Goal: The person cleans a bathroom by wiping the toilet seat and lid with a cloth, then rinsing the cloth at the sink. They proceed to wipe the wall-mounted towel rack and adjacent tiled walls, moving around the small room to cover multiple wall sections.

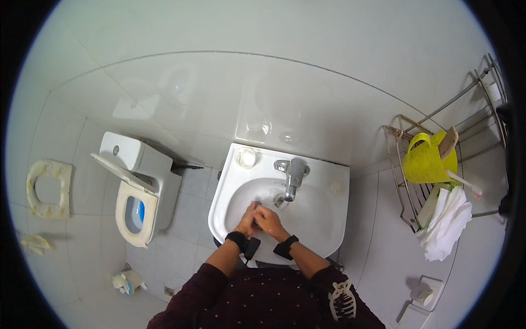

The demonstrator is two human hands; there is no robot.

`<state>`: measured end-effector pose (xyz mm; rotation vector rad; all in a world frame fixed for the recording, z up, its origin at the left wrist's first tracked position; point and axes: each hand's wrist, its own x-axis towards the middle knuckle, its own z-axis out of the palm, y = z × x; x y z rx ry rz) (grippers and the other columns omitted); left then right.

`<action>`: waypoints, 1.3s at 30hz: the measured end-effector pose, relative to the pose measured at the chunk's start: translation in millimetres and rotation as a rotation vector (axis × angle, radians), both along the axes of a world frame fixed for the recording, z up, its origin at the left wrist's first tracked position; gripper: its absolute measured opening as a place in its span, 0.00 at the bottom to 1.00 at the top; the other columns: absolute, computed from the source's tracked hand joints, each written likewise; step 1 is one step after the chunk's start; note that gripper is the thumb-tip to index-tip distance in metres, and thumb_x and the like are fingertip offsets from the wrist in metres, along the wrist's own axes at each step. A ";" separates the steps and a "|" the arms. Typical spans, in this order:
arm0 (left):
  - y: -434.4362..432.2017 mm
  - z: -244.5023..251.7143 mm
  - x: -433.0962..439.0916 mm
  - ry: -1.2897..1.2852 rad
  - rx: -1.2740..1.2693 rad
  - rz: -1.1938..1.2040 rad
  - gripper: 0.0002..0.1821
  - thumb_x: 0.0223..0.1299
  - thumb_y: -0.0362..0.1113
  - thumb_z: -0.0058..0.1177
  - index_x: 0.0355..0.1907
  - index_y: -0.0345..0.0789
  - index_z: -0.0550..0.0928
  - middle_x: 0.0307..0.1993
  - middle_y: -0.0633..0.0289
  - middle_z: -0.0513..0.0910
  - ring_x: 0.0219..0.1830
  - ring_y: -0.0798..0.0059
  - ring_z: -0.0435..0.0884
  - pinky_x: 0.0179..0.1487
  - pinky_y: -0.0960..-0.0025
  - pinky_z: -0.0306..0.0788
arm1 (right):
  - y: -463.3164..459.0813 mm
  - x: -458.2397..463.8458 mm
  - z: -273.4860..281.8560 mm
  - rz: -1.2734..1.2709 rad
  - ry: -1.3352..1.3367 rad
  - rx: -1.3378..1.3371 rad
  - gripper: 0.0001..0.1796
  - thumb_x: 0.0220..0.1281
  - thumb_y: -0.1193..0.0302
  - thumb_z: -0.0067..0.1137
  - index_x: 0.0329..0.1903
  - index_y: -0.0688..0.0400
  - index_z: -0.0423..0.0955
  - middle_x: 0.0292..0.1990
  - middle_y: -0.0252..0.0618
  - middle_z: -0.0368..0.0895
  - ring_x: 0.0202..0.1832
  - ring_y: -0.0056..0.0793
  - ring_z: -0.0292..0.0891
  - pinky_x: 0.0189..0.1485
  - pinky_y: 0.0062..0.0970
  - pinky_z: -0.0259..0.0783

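My left hand (247, 221) and my right hand (269, 223) are pressed together over the bowl of a white ceramic washbasin (312, 222). The right fingers curl over the left hand, and anything between the palms is hidden. Just beyond them, to the right, a chrome lever faucet (294, 177) points down into the bowl. Water glistens and splashes below its spout, around the drain area. Each wrist wears a black strap, the left one with a dark box-like device (252, 248) and a cable. A small round clear dish (245, 157) sits on the basin's back left corner.
Left of the basin stands a white toilet (135, 214), lid raised. A padded seat cover (49, 189) hangs on the left wall. At right, a metal wire rack (404, 197) holds a yellow-green cup (429, 160), a toothbrush (464, 184) and white tissues (446, 226).
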<state>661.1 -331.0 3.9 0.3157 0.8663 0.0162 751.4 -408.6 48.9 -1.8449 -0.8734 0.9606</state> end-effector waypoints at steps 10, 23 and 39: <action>-38.5 38.5 29.9 0.131 0.351 -0.064 0.25 0.69 0.55 0.43 0.58 0.41 0.73 0.49 0.61 0.77 0.52 0.70 0.75 0.56 0.61 0.70 | -12.7 45.9 9.2 -0.142 -0.558 -0.317 0.14 0.58 0.60 0.54 0.27 0.57 0.78 0.27 0.49 0.82 0.29 0.53 0.78 0.36 0.48 0.73; -13.3 28.1 -9.4 0.142 -0.057 -0.155 0.42 0.64 0.64 0.45 0.72 0.43 0.50 0.67 0.46 0.55 0.67 0.42 0.58 0.65 0.37 0.57 | -44.4 34.3 -0.6 0.139 -0.178 -0.275 0.19 0.56 0.65 0.61 0.46 0.59 0.67 0.42 0.48 0.79 0.47 0.53 0.75 0.49 0.43 0.71; -8.4 113.3 -5.9 -0.287 -0.315 -0.064 0.37 0.63 0.62 0.47 0.64 0.35 0.67 0.60 0.58 0.72 0.61 0.66 0.72 0.64 0.58 0.69 | -49.3 39.1 56.2 -0.299 1.149 0.232 0.25 0.66 0.66 0.57 0.63 0.55 0.64 0.48 0.39 0.74 0.52 0.28 0.72 0.58 0.29 0.68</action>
